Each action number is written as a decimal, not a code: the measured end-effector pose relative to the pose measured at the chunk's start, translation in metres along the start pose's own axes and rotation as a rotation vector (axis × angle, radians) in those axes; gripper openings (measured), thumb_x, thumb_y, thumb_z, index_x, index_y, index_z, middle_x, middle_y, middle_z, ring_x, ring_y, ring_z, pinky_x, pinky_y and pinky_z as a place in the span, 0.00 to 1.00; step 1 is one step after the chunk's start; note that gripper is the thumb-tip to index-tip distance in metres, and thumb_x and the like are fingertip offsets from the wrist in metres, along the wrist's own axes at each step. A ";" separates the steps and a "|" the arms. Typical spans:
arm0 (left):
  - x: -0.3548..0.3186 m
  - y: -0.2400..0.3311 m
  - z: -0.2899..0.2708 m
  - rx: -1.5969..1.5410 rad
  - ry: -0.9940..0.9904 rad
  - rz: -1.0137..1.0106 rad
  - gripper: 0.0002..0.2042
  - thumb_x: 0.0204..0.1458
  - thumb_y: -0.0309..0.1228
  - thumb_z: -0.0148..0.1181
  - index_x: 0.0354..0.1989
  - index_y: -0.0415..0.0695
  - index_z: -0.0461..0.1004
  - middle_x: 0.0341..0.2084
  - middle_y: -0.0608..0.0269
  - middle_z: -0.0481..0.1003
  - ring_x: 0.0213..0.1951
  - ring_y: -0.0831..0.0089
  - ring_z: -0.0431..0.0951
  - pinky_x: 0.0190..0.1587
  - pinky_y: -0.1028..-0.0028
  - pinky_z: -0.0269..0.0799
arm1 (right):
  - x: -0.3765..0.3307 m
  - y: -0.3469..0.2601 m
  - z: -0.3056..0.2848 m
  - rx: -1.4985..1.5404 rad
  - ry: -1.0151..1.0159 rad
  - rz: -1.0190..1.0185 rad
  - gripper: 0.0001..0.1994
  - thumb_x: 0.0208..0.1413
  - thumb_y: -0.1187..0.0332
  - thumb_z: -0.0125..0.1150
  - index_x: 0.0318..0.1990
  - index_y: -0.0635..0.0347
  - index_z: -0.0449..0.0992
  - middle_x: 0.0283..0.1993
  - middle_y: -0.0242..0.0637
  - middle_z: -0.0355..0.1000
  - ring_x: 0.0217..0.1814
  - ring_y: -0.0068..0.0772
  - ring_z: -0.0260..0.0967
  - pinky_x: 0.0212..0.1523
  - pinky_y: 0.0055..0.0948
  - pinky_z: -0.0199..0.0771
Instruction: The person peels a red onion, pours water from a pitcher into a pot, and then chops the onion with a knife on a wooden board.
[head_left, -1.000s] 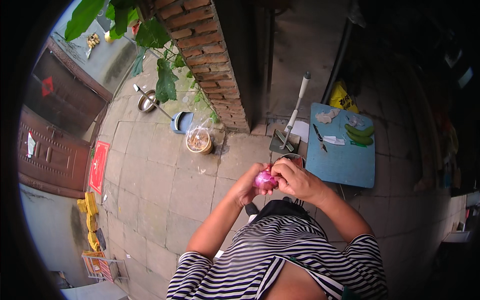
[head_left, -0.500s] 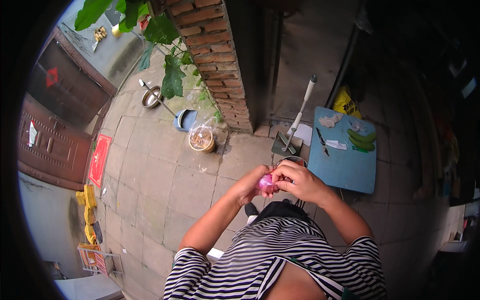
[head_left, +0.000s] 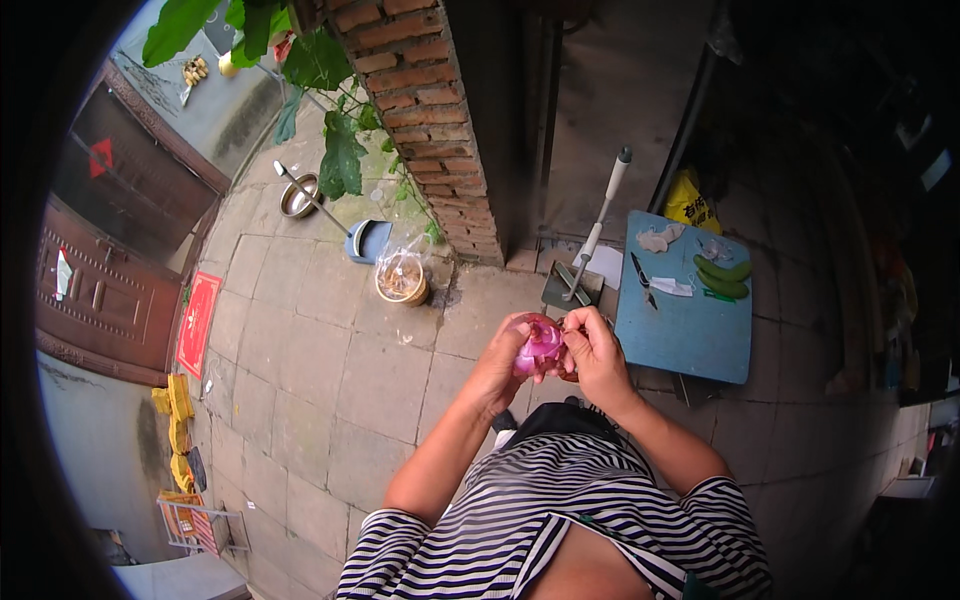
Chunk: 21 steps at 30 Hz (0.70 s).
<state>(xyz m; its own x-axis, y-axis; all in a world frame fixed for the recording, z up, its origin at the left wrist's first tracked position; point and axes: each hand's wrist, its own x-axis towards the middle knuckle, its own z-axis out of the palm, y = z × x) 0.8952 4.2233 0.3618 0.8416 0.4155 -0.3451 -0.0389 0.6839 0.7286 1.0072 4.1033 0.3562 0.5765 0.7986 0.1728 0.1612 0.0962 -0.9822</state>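
Fingers of both the left hand [head_left: 503, 362] and right hand [head_left: 598, 352] grip a purple onion [head_left: 540, 343]; a bagged bowl [head_left: 401, 277] sits beyond

The single view comes from a fisheye camera worn on the person's head, looking almost straight down over the black-and-white striped shirt [head_left: 560, 520] to the grey stone-paved ground [head_left: 330, 370] well below. The two bare forearms enter from the lower edge and meet near the picture's middle — close to the lens. Straight lines bend toward the dark round rim (the red brick pillar [head_left: 420, 110] leans inward at the top), and the low blue rectangular table [head_left: 685, 330] sits just right of centre — no second view shares the scene.
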 end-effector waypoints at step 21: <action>0.001 0.010 -0.007 0.180 -0.136 -0.123 0.25 0.48 0.38 0.61 0.54 0.43 0.65 0.40 0.62 0.72 0.35 0.76 0.74 0.30 0.80 0.68 | 0.014 -0.014 -0.027 0.074 -0.086 0.043 0.03 0.58 0.77 0.53 0.36 0.67 0.73 0.35 0.32 0.68 0.29 0.19 0.66 0.35 0.18 0.68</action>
<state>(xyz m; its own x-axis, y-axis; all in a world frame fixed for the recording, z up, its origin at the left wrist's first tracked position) 0.8920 4.2351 0.3647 0.8991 0.2433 -0.3639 0.1546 0.6013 0.7840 1.0344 4.0969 0.3746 0.5100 0.8509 0.1261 0.0765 0.1011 -0.9919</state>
